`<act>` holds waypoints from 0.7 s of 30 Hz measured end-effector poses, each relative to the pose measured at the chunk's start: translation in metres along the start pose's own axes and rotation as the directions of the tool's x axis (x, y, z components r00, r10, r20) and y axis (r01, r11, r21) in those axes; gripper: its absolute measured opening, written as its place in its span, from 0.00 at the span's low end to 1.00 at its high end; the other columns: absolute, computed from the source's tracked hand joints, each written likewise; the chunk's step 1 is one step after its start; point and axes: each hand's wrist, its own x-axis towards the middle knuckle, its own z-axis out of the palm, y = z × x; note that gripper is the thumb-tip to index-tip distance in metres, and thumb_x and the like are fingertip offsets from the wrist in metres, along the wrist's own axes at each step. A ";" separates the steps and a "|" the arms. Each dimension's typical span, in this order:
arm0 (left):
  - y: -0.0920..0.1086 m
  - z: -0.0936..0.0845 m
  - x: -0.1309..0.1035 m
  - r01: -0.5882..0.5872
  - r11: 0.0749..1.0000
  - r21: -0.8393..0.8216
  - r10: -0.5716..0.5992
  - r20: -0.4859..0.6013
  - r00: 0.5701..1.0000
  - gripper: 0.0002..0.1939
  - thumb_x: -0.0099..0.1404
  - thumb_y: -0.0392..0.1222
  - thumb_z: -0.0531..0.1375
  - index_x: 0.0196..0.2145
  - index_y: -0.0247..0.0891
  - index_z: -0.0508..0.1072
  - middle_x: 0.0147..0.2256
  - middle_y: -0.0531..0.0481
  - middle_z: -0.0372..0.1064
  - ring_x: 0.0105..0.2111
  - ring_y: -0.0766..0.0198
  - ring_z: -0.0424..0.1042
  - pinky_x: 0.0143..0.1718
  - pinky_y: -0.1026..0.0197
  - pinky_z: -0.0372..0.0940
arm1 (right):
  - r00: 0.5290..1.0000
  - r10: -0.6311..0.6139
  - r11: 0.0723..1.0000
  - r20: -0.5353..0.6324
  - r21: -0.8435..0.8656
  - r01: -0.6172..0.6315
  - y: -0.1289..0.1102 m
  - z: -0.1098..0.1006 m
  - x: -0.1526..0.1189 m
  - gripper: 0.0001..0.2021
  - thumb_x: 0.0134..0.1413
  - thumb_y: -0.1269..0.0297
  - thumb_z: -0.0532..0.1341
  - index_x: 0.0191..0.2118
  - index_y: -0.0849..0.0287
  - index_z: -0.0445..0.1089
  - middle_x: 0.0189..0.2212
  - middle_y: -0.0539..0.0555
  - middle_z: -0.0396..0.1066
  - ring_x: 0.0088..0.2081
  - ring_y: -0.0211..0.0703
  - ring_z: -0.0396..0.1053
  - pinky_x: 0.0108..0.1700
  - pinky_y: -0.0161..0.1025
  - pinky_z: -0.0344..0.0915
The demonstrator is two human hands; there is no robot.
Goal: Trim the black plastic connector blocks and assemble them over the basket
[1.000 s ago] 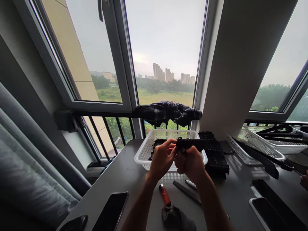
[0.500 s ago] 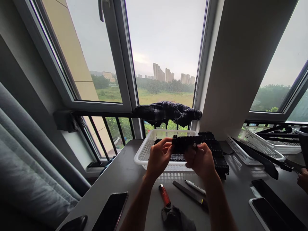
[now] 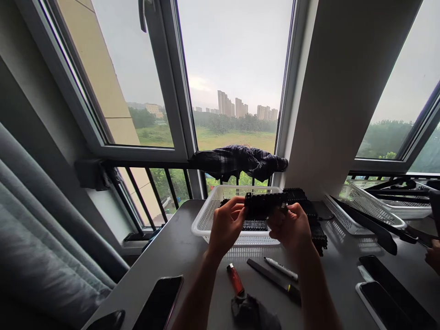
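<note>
My left hand [image 3: 228, 223] pinches the left end of a dark toothed plastic strip [image 3: 263, 204], which it holds up over a white perforated basket [image 3: 202, 227]. Closed at the strip's right end is my right hand [image 3: 290, 224], its fingers curled just under the edge. Something small and shiny shows by its thumb, too dark to name. Inside the basket lie more black plastic parts [image 3: 254, 224], partly hidden by my hands. More black toothed parts [image 3: 318, 236] are stacked right of the basket.
On the table lie a red-handled tool [image 3: 235, 279] with dark wrapping, a flat file [image 3: 268, 275], a white marker [image 3: 280, 268] and phones [image 3: 160, 300]. At the right, another person's hand [image 3: 433, 256] is near a long black part [image 3: 371, 227] by another basket [image 3: 395, 222].
My right hand has shifted slightly right along the strip, and its wrist has turned a little. My left hand and the strip have hardly moved.
</note>
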 end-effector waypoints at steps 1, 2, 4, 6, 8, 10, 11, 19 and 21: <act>0.000 0.001 0.000 0.002 1.000 -0.003 -0.002 0.005 1.000 0.12 0.59 0.46 0.63 0.39 0.38 0.73 0.32 0.49 0.77 0.33 0.57 0.78 0.35 0.60 0.72 | 1.000 0.015 1.000 0.007 -0.009 -0.015 0.003 0.003 0.001 0.14 0.39 0.54 0.56 0.20 0.55 0.51 0.18 0.46 0.45 0.21 0.36 0.44 0.21 0.32 0.42; -0.001 0.002 0.000 0.004 1.000 -0.006 -0.004 0.010 1.000 0.13 0.59 0.45 0.63 0.39 0.37 0.73 0.33 0.48 0.77 0.33 0.57 0.78 0.35 0.60 0.72 | 0.999 0.029 0.999 0.013 -0.019 -0.029 0.006 0.006 0.003 0.14 0.39 0.53 0.55 0.20 0.55 0.51 0.18 0.46 0.46 0.21 0.36 0.44 0.21 0.32 0.42; -0.001 0.004 0.000 0.010 1.000 -0.009 -0.010 0.023 1.000 0.13 0.58 0.45 0.63 0.39 0.37 0.73 0.33 0.47 0.77 0.34 0.56 0.78 0.35 0.60 0.72 | 0.998 0.050 0.998 0.026 -0.048 -0.049 0.014 0.012 0.006 0.14 0.38 0.53 0.55 0.20 0.56 0.51 0.18 0.46 0.46 0.21 0.35 0.45 0.20 0.32 0.43; -0.001 0.008 -0.001 0.013 1.000 -0.009 -0.012 0.040 0.999 0.13 0.58 0.46 0.63 0.39 0.37 0.73 0.33 0.47 0.78 0.34 0.56 0.78 0.35 0.60 0.72 | 0.997 0.066 0.995 0.037 -0.082 -0.063 0.021 0.017 0.009 0.13 0.37 0.53 0.55 0.20 0.56 0.52 0.18 0.45 0.46 0.21 0.35 0.45 0.20 0.31 0.43; 0.000 0.011 -0.001 0.013 1.000 -0.010 -0.013 0.057 0.998 0.12 0.58 0.45 0.63 0.39 0.38 0.73 0.33 0.47 0.78 0.34 0.56 0.79 0.34 0.60 0.72 | 0.996 0.073 0.991 0.044 -0.113 -0.068 0.026 0.021 0.010 0.13 0.37 0.53 0.55 0.20 0.56 0.53 0.18 0.45 0.46 0.20 0.34 0.44 0.20 0.31 0.41; 0.000 0.014 -0.002 0.012 1.000 -0.006 -0.011 0.065 0.998 0.11 0.58 0.45 0.63 0.38 0.38 0.73 0.33 0.48 0.78 0.33 0.56 0.79 0.32 0.61 0.72 | 0.997 0.066 0.989 0.044 -0.135 -0.059 0.030 0.024 0.011 0.13 0.37 0.53 0.55 0.20 0.57 0.54 0.18 0.45 0.46 0.20 0.33 0.44 0.20 0.31 0.40; 0.001 0.014 -0.002 0.013 1.000 -0.002 -0.012 0.067 0.998 0.11 0.58 0.45 0.63 0.38 0.38 0.73 0.33 0.48 0.78 0.33 0.56 0.79 0.31 0.61 0.72 | 0.997 0.060 0.988 0.046 -0.146 -0.053 0.030 0.025 0.011 0.13 0.37 0.53 0.55 0.20 0.57 0.54 0.18 0.45 0.46 0.20 0.33 0.45 0.20 0.31 0.40; -0.005 0.008 0.001 0.057 0.998 -0.039 -0.058 -0.020 0.998 0.14 0.56 0.45 0.64 0.38 0.37 0.72 0.32 0.47 0.77 0.33 0.55 0.78 0.33 0.59 0.72 | 0.997 -0.070 0.946 -0.020 -0.318 0.060 0.025 0.022 0.005 0.17 0.43 0.49 0.58 0.23 0.56 0.54 0.19 0.44 0.48 0.21 0.32 0.44 0.20 0.30 0.40; -0.007 0.006 0.003 0.093 0.994 -0.063 -0.098 -0.072 0.993 0.15 0.55 0.46 0.65 0.38 0.37 0.70 0.32 0.46 0.77 0.32 0.55 0.78 0.32 0.59 0.72 | 0.975 -0.203 0.901 -0.092 -0.408 0.149 0.024 0.016 0.005 0.18 0.43 0.51 0.61 0.23 0.56 0.53 0.19 0.44 0.48 0.21 0.32 0.44 0.20 0.30 0.39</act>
